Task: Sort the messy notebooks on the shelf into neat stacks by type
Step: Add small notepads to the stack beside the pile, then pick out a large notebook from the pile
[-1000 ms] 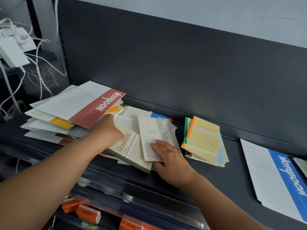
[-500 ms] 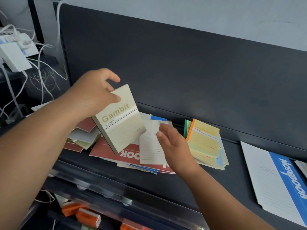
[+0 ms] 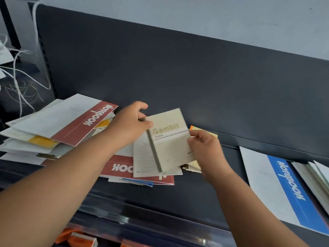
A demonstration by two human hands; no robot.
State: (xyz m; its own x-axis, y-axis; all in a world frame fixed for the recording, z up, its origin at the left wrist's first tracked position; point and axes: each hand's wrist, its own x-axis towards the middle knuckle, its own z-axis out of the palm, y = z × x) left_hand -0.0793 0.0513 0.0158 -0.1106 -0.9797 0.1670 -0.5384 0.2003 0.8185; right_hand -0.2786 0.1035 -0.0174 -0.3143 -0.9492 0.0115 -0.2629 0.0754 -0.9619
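Both hands are on one book. The left hand point(image 3: 130, 122) grips the top-left corner of the beige Gambit notebook point(image 3: 170, 145) at its dark spine point(image 3: 154, 150), thumb on the cover. The right hand point(image 3: 206, 152) pinches the right edge, fingers curled behind.

The notebook is in the air, tilted, above the middle of the dark shelf point(image 3: 204, 189). It sits over a red-cover notebook point(image 3: 122, 167) and a thin white lined booklet point(image 3: 142, 157); I can't tell if that booklet is lying flat or caught in the grip. The stack of small coloured notebooks point(image 3: 208, 132) is just behind the right hand and mostly hidden.

Handling, as a judgement: small, thick and light, with a soft card cover, so it will flex if held by one corner. The bound spine side is the stiff part – hold it there or across both long edges, thumb on top. The cover looks smooth, so it may slide off a sloped stack; set it down flat and squared. It isn't fragile, though corners could dog-ear.

The messy pile of large notebooks point(image 3: 71, 125) to the left is fanned and unsorted. A large blue-banded notebook point(image 3: 277, 186) lies well apart on the right.
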